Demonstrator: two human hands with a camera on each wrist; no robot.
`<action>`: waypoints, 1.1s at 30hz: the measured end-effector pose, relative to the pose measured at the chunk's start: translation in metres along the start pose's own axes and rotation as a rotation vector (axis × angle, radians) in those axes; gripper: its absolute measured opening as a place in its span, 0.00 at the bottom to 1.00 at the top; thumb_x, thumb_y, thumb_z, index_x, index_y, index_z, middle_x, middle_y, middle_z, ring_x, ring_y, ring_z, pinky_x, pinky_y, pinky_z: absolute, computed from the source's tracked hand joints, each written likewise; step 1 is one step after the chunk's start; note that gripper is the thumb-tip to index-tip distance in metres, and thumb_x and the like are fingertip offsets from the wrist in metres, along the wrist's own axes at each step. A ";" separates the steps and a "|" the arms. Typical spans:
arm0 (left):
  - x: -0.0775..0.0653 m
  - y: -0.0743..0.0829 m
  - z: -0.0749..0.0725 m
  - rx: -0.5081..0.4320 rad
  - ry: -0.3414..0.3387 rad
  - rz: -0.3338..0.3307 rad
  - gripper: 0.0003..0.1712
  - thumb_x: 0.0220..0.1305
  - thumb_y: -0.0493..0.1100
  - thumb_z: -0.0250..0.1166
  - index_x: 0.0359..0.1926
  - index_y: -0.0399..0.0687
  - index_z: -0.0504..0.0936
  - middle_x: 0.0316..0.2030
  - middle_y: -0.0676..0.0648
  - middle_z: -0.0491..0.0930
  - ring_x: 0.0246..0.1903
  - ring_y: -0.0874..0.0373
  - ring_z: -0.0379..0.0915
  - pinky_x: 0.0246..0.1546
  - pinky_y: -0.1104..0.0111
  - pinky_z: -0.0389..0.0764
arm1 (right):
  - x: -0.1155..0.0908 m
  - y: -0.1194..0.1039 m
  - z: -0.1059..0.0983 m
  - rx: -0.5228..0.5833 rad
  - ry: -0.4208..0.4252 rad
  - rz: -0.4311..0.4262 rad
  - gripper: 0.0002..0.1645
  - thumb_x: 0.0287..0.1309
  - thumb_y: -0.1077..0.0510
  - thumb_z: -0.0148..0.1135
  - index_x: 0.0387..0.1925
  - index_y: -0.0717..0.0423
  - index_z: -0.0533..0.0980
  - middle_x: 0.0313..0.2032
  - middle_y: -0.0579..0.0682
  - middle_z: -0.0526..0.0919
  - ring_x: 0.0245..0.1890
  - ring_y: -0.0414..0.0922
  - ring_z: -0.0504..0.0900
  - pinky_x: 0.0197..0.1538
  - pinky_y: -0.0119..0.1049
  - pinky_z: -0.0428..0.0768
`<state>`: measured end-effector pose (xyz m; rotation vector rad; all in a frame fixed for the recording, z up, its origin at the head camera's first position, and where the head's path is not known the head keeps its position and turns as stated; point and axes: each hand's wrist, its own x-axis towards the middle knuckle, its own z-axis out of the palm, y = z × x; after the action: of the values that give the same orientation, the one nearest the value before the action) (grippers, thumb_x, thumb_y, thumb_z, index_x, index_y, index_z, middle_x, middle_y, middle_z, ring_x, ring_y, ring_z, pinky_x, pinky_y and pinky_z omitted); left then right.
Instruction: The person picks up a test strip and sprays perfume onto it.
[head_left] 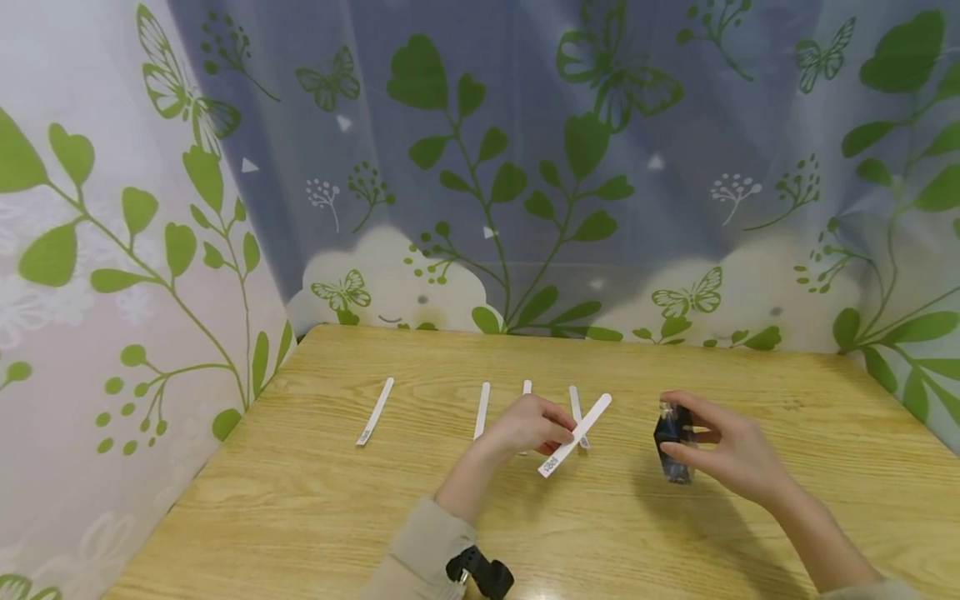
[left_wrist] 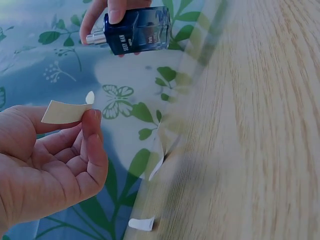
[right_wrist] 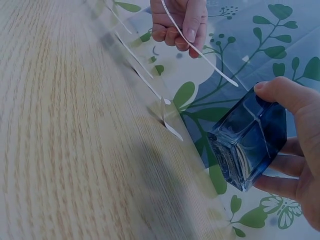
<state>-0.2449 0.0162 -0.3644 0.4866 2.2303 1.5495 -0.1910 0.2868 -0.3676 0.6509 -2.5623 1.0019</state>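
Observation:
My left hand pinches a white paper test strip between thumb and fingers, its printed end toward me and the rounded end pointing away to the right. To the right, my right hand grips a dark blue glass perfume bottle, held above the table with its shadow below. Lettering and a silver spray nozzle show on the bottle in the left wrist view, one finger lying at the nozzle. In the right wrist view, the held strip's tip points toward the bottle, with a small gap between them.
On the wooden table lie several more white strips, one far left, others near the middle, partly behind my left hand. A patterned curtain hangs behind the table's far edge. A black strap hangs by my left sleeve.

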 end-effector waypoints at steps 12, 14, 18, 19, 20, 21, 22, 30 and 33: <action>0.003 0.005 0.011 -0.016 -0.029 -0.009 0.07 0.57 0.32 0.63 0.38 0.36 0.83 0.27 0.46 0.80 0.25 0.59 0.74 0.32 0.61 0.79 | 0.002 0.000 0.005 -0.032 0.010 -0.028 0.35 0.49 0.60 0.70 0.60 0.56 0.69 0.54 0.60 0.75 0.42 0.52 0.80 0.35 0.35 0.81; 0.004 0.005 0.012 -0.015 -0.025 -0.009 0.07 0.57 0.32 0.63 0.38 0.36 0.83 0.27 0.46 0.80 0.25 0.59 0.74 0.31 0.62 0.79 | 0.002 -0.001 0.005 -0.038 0.012 -0.033 0.34 0.49 0.60 0.70 0.59 0.57 0.70 0.53 0.60 0.75 0.41 0.54 0.80 0.35 0.34 0.81; 0.006 0.006 0.013 -0.013 -0.023 -0.009 0.07 0.57 0.33 0.64 0.38 0.36 0.83 0.27 0.47 0.80 0.25 0.59 0.74 0.33 0.61 0.79 | 0.002 -0.002 0.005 -0.053 0.017 -0.033 0.34 0.48 0.60 0.70 0.59 0.58 0.70 0.52 0.60 0.76 0.41 0.51 0.80 0.34 0.33 0.81; 0.006 0.006 0.013 -0.011 -0.025 -0.006 0.07 0.57 0.33 0.64 0.38 0.36 0.83 0.27 0.47 0.80 0.25 0.59 0.74 0.33 0.61 0.79 | 0.002 -0.002 0.005 -0.060 0.021 -0.035 0.34 0.48 0.60 0.70 0.58 0.58 0.70 0.52 0.60 0.76 0.41 0.50 0.80 0.34 0.33 0.81; 0.006 0.006 0.014 -0.009 -0.029 -0.005 0.07 0.57 0.33 0.64 0.38 0.36 0.83 0.27 0.47 0.80 0.25 0.59 0.75 0.33 0.61 0.79 | 0.002 -0.002 0.005 -0.066 0.025 -0.036 0.33 0.48 0.60 0.71 0.58 0.58 0.71 0.52 0.59 0.77 0.41 0.49 0.80 0.34 0.33 0.81; 0.006 0.006 0.014 -0.010 -0.031 -0.005 0.07 0.57 0.33 0.64 0.38 0.36 0.83 0.27 0.47 0.80 0.25 0.59 0.75 0.33 0.61 0.80 | 0.002 -0.002 0.006 -0.072 0.029 -0.038 0.33 0.48 0.60 0.71 0.58 0.57 0.71 0.52 0.59 0.77 0.42 0.48 0.79 0.34 0.33 0.81; 0.006 0.006 0.014 -0.008 -0.034 -0.003 0.07 0.57 0.33 0.64 0.38 0.36 0.83 0.27 0.47 0.80 0.25 0.59 0.74 0.33 0.61 0.80 | 0.002 -0.002 0.006 -0.076 0.033 -0.043 0.33 0.47 0.60 0.71 0.57 0.58 0.72 0.52 0.59 0.77 0.42 0.48 0.79 0.34 0.33 0.81; 0.007 0.006 0.017 -0.012 -0.034 0.001 0.07 0.56 0.32 0.64 0.37 0.36 0.83 0.26 0.47 0.80 0.24 0.59 0.75 0.31 0.63 0.80 | 0.003 -0.003 0.011 -0.116 0.021 -0.036 0.31 0.47 0.57 0.71 0.55 0.56 0.73 0.49 0.56 0.79 0.42 0.53 0.80 0.33 0.33 0.81; 0.008 0.007 0.017 0.000 -0.044 0.006 0.07 0.57 0.33 0.64 0.38 0.36 0.83 0.26 0.48 0.80 0.25 0.59 0.75 0.29 0.67 0.79 | 0.004 -0.003 0.011 -0.125 0.029 -0.035 0.31 0.46 0.57 0.72 0.55 0.57 0.74 0.49 0.57 0.79 0.42 0.54 0.80 0.33 0.35 0.81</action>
<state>-0.2435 0.0361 -0.3645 0.5230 2.1980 1.5278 -0.1942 0.2760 -0.3721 0.6398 -2.5544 0.8257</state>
